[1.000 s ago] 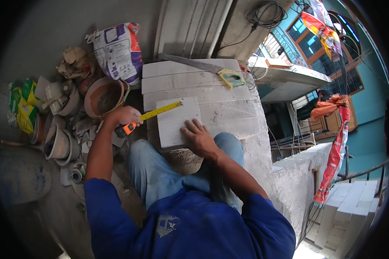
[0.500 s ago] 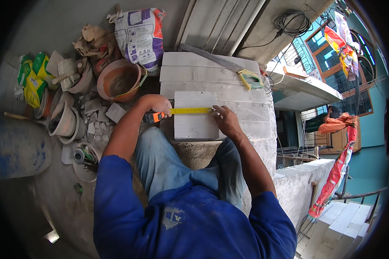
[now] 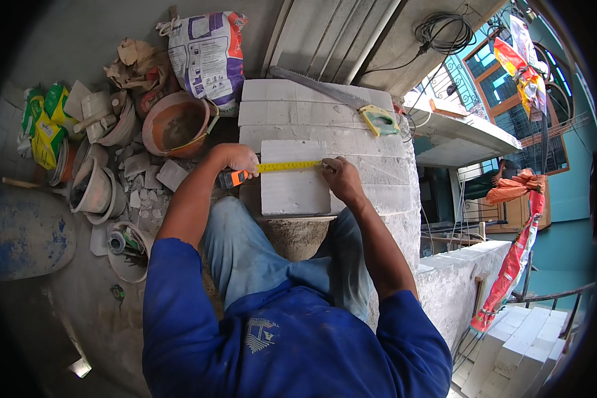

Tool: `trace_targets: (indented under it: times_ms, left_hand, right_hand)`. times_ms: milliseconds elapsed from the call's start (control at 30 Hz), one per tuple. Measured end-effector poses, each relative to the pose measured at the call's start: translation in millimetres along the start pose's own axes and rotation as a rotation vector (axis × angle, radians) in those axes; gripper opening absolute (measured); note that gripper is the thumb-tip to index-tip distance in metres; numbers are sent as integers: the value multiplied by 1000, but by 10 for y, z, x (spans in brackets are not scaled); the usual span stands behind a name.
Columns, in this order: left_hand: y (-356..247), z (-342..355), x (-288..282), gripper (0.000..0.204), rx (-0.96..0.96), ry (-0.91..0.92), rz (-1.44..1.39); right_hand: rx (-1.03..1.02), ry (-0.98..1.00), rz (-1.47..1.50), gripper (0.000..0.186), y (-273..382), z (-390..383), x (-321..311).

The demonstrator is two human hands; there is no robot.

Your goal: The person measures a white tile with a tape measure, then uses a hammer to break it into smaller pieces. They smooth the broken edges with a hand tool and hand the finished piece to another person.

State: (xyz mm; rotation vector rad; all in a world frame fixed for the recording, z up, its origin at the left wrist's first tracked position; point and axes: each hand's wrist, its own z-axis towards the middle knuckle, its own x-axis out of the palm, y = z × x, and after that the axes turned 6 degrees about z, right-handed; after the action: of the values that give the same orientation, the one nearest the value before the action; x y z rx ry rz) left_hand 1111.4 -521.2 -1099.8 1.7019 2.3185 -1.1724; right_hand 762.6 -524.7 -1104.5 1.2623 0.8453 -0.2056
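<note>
A pale, flat-topped rectangular block (image 3: 294, 194) lies in front of me on a bed of similar pale blocks (image 3: 371, 167). The yellow blade of a tape measure (image 3: 289, 166) stretches across its upper face from left to right. My left hand (image 3: 241, 159) grips the tape measure at the block's left side, its orange and black case showing below the fingers. At the block's right edge, my right hand (image 3: 342, 179) pinches the end of the blade. The fingertips partly hide that end. Beyond the block rests a handsaw (image 3: 325, 91) with a yellow-green handle.
An orange-brown bucket (image 3: 174, 126) stands to the left, with broken block pieces (image 3: 139, 180) around it. Behind it leans a printed sack (image 3: 209, 60). A pail holding tools (image 3: 127, 255) and a blue-stained drum (image 3: 30, 232) are farther left. A low wall (image 3: 461, 282) runs along the right.
The whole view has shifted slightly to the left. My right fingers are drawn closer together at the blade's end. My left hand keeps its place beside the block.
</note>
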Motion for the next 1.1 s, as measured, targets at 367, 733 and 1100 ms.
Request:
trace_targets:
  times_ms: [367, 733, 1100]
  left_hand:
    - [-84, 18, -82, 31, 18, 21, 36]
    - [-42, 63, -65, 27, -14, 24, -14]
    - [-37, 68, -77, 27, -33, 33, -52]
  right_hand:
    - [36, 66, 30, 31, -92, 181, -28]
    - [100, 166, 82, 32, -122, 295, -121]
    - [60, 177, -45, 29, 63, 252, -141]
